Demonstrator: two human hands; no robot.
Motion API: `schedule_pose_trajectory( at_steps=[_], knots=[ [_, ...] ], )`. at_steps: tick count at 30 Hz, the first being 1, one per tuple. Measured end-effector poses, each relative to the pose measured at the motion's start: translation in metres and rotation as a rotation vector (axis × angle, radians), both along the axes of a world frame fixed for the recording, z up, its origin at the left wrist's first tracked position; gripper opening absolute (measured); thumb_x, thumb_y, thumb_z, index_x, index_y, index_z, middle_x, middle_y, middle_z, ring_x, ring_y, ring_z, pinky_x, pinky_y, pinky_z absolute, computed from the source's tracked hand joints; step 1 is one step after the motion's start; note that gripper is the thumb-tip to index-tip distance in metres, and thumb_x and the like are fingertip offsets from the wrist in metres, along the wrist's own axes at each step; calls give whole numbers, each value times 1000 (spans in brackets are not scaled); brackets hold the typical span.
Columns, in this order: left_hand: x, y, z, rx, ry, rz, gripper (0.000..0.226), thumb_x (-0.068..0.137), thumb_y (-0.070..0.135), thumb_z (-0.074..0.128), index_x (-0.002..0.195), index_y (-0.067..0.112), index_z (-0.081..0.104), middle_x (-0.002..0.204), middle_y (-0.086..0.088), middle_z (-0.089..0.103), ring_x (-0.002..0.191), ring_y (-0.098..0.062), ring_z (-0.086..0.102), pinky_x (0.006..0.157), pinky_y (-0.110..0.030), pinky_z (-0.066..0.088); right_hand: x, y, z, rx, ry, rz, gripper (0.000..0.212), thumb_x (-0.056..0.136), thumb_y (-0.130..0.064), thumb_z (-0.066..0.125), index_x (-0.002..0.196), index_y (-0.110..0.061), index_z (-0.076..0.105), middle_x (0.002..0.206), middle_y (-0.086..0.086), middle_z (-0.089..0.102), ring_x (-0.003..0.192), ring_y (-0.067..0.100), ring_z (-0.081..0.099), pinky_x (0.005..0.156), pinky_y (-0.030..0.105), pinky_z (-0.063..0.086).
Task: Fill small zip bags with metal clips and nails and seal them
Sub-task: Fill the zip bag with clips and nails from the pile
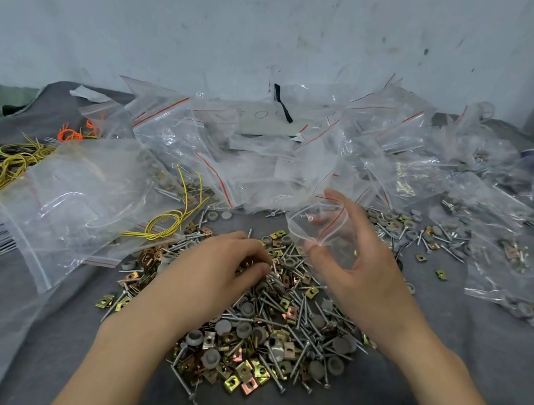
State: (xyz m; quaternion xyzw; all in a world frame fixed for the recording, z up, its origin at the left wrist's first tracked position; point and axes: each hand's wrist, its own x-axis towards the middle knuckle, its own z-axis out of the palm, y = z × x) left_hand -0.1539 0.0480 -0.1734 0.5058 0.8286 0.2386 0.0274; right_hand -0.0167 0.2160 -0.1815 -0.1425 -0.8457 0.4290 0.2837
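Pinching open the small zip bag [316, 222] at centre frame, the right hand [365, 276] hovers above the pile of nails and clips [273, 335] where the left hand [225, 265] pinches pieces with curled fingers [256, 252] — nail points could likely pierce the thin film.

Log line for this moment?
left hand: fingers in nail-and-clip pile | right hand: holds zip bag, mouth open | seal: not done

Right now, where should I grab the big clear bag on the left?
Probably pinch the big bag by its near zip edge, coming from the left: that edge lies free on the grey cloth, away from the nail pile.
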Motion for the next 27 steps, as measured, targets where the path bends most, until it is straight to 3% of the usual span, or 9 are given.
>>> schedule_pose_trajectory(
  at_steps=[5,7,9,12,16,21,27],
  knots=[
    [-2,4,2,211,-181,74,10,97,34,57,97,34,67,87,18,64,82,5,58,68,-10,42,0,3,-2,10,7,5,57,85,-56,60,138,-59,37,120,-29,61,120,-5,54,100,30,43],
    [-3,6,6,349,-364,120,12,97,28,58,96,30,70,80,11,69,72,0,61,63,-15,46,0,4,-3,8,10,8,57,86,-54,59,137,-59,37,121,-29,60,120,-6,53,97,25,41],
    [-4,6,11,472,-599,133,15,99,22,57,102,26,70,80,3,72,71,-8,64,67,-22,51,0,4,-3,4,6,9,57,86,-54,59,138,-59,36,123,-28,60,121,-6,53,97,24,40],
    [-4,5,14,594,-880,105,17,99,13,55,108,22,67,79,1,70,73,-12,64,68,-23,53,0,4,-3,5,1,13,56,86,-54,58,137,-60,36,123,-28,60,121,-6,52,96,22,39],
    [-6,5,12,606,-967,106,23,100,9,52,101,21,72,83,4,71,74,-9,64,73,-26,51,0,5,-3,10,-2,8,57,85,-55,58,138,-59,36,120,-28,60,121,-7,52,94,22,39],
    [-7,5,13,591,-1006,81,19,88,17,70,100,29,77,87,0,72,82,-8,66,73,-22,53,1,6,-5,16,-8,10,56,86,-54,58,137,-59,37,120,-30,60,122,-3,53,96,25,40],
    [-6,7,11,626,-988,163,15,96,24,61,101,23,74,87,0,75,80,-11,69,78,-30,52,2,7,-5,17,-19,8,57,86,-53,58,138,-59,36,122,-24,61,125,0,52,99,25,38]
  ],
)
